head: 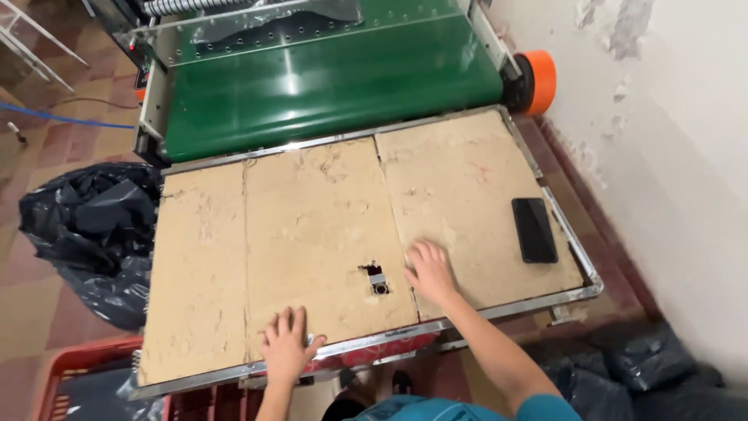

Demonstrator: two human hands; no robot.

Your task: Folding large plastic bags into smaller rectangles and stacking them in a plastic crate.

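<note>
While both hands rest flat on the worn board top (pixel 327 226) of a metal-framed table (pixel 573 295), nothing is gripped: the left hand (pixel 286 347) lies palm down with fingers spread at the near edge, touching the chrome rim, and the right hand (pixel 429 270) lies open just right of a small ragged hole (pixel 378 278) in the board, where a metal fitting shows through. That board top fills the frame in three panels with seams between them; its beige surface is scuffed, pitted and matte, like pressed fibreboard. It looks stiff and fairly light but crumbly at the edges and around the hole, so I judge it best taken by a panel's edge or pressed flat, not pried at the hole.

Beyond the far edge runs a glossy green conveyor belt (pixel 327 86) ending in an orange roller cap (pixel 539 78). A black phone (pixel 534 229), smooth and slippery-looking, lies on the right panel, well apart from the right hand. Crinkled black plastic bags (pixel 89 234) slump left of the table, near a red crate (pixel 78 374).
</note>
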